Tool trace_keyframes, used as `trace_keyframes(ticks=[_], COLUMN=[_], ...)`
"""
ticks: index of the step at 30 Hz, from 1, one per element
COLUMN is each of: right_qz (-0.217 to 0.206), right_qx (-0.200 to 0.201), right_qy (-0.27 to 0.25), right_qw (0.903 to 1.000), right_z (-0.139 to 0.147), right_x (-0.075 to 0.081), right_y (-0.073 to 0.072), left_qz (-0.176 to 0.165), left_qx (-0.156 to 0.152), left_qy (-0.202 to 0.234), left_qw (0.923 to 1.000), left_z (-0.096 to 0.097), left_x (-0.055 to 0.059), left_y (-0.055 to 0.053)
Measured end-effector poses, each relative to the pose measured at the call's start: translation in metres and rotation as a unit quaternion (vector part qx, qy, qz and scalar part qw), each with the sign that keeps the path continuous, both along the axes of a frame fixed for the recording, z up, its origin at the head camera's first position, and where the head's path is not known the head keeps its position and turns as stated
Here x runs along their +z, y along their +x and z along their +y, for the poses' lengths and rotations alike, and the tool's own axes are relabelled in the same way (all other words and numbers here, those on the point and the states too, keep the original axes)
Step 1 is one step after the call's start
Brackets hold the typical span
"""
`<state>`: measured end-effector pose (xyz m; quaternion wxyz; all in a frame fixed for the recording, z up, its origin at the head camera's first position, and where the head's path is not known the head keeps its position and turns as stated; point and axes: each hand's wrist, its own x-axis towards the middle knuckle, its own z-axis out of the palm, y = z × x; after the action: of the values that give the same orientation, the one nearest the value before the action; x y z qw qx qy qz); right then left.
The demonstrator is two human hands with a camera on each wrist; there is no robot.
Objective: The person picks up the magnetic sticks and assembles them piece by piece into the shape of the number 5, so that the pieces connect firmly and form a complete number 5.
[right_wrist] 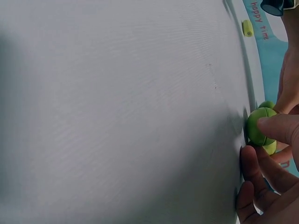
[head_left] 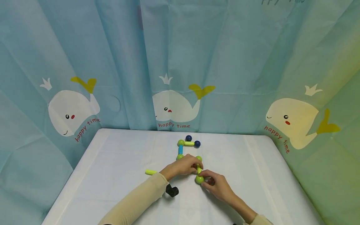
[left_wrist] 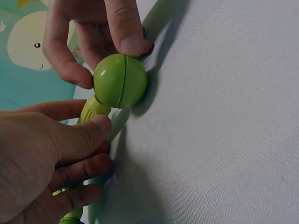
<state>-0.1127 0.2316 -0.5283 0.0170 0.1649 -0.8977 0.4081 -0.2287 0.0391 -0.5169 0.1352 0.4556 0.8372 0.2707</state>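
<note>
My left hand (head_left: 185,165) pinches a yellow-green rod (left_wrist: 91,109) between thumb and index finger. At the rod's near end sits a glossy green ball (head_left: 199,179), held between the thumb and fingers of my right hand (head_left: 218,185). The left wrist view shows the ball and rod end meeting, with a seam round the ball. Another green ball (head_left: 198,158) is at the rod's far end, partly behind the left fingers. Beyond the left hand, a blue rod (head_left: 180,150) joins a green ball (head_left: 181,142) to a partly covered green ball (head_left: 179,157).
A second yellow-green rod (head_left: 189,143) runs from the far green ball to a navy ball (head_left: 197,143). Another navy ball (head_left: 188,138) lies just behind it. A loose yellow-green rod (head_left: 150,172) lies left of the left wrist. Whale-printed curtains (head_left: 180,62) surround the white table (head_left: 118,162).
</note>
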Motion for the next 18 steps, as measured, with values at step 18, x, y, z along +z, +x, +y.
trace_keyframes(ticks=[18], right_qz=[-0.024], right_qx=[-0.007], right_qy=[0.005], right_qw=[0.9997], right_z=[-0.0005], right_x=[0.0014], right_y=[-0.0027], left_qz=[0.007], left_qx=[-0.006], left_qy=[-0.001], left_qw=[1.0000], left_z=[-0.0016], left_x=[0.0009], left_y=[0.0003])
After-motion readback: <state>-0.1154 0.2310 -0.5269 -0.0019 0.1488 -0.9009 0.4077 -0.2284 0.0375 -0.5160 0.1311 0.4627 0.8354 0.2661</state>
